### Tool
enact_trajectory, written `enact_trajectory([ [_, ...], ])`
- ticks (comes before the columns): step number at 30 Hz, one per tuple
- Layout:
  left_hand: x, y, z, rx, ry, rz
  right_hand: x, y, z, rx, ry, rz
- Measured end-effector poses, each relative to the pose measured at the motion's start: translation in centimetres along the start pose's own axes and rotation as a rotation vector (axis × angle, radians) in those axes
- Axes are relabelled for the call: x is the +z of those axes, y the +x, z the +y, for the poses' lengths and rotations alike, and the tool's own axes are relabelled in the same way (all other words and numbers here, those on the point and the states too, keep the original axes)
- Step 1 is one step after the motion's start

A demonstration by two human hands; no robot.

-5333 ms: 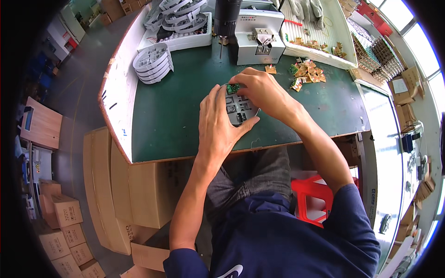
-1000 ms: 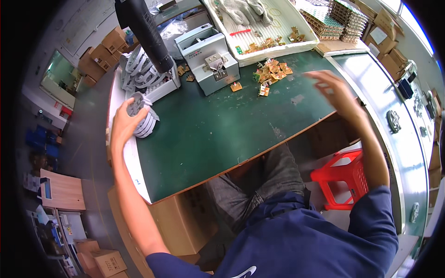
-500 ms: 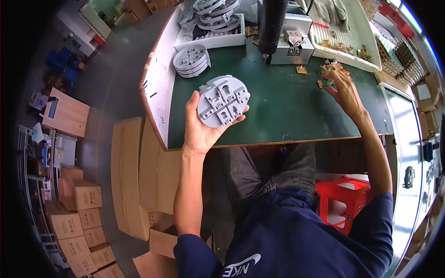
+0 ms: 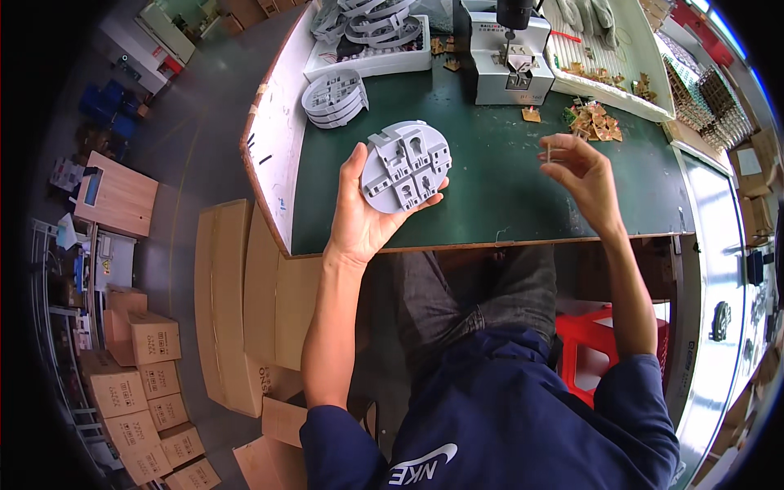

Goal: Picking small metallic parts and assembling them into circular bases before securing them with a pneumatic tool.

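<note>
My left hand (image 4: 363,208) is wrapped round the edge of a round grey plastic housing (image 4: 406,168) with raised blocks and slots facing up. It is held above the green tabletop, near the front edge. To the right, my right hand (image 4: 581,175) pinches a small thin piece (image 4: 550,153) between thumb and fingertips. Seen edge-on, it looks like a small circuit board. Just beyond that hand lies a pile of small brown circuit boards (image 4: 596,121), with a single board (image 4: 531,114) to its left. Similar grey housings (image 4: 335,100) stand stacked at the left.
A white foam box (image 4: 376,65) of grey rings stands at the back left. A grey feeder machine (image 4: 513,82) with a black screwdriver (image 4: 514,15) above it is at the back middle. A white tray (image 4: 604,86) holds gloves and boards at the right. A white side wall (image 4: 273,147) borders the table's left.
My right hand has come away from the board pile, leftward and nearer, with a small piece in its fingers. My left hand and housing have shifted slightly right. The screwdriver has moved up and back.
</note>
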State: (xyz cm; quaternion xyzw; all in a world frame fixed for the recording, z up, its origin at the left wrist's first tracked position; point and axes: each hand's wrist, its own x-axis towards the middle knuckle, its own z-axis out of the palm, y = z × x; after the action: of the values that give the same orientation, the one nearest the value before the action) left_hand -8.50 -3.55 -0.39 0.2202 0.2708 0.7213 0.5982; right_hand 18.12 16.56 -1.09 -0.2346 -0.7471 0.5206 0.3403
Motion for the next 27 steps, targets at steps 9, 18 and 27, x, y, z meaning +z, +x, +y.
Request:
enact_trajectory([
  [9, -1.2, -5.5, 1.4, 0.167, -0.119, 0.021, 2.6, -0.8, 1.5, 0.071, -0.025, -0.017],
  [18, -16.1, -43.9, -6.0, 1.288, -0.508, 0.408, 0.8, -1.7, 2.2, 0.051, -0.095, 0.009],
  [27, -13.1, -65.3, -7.0, 1.768, -0.617, 0.918, 1.0, -1.3, 2.5, 0.067, -0.048, -0.008],
])
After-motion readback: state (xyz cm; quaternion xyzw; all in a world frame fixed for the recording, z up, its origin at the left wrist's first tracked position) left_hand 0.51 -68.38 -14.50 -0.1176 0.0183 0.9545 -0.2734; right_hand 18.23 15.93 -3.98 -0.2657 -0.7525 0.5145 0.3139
